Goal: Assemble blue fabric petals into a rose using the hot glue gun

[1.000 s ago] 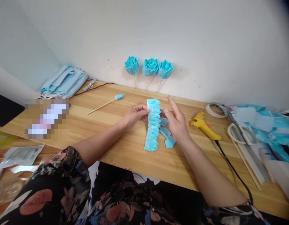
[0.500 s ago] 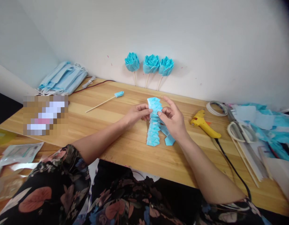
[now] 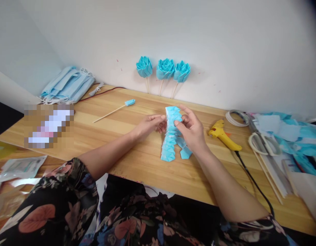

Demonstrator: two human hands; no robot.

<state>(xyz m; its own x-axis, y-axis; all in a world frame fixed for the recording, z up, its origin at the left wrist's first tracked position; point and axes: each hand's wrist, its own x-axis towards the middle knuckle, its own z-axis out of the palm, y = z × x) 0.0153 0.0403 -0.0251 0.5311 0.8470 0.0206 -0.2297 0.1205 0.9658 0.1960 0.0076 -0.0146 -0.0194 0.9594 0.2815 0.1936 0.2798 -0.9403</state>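
The yellow glue gun (image 3: 224, 136) lies on the right half of the wooden table (image 3: 132, 162). Beyond the gun the table's back edge meets the pale wall (image 3: 109, 41); on the person's side of it the front edge slants across. Right of the gun, the scissors (image 3: 263, 140) and a heap of blue scraps (image 3: 308, 133) crowd that end of the table. A narrow band of wood separates the gun from the right hand (image 3: 195, 131), while a much broader stretch spreads far to the gun's left, with a blue-tipped stick (image 3: 129, 102) lying across it. Beyond the gun and to its left, three blue flowers (image 3: 165, 69) lean upright against the wall.

The pleated blue strip (image 3: 168, 145) is left of the gun, and loose blue pieces (image 3: 185, 152) lie between the two. On the gun's side of the strip, the right hand pinches it, thumb on the pleats, index finger stretched out near its far end. Farther from the gun, the left hand (image 3: 150, 125) has thumb and fingers drawn together at the strip's edge; whether they grip it I cannot tell
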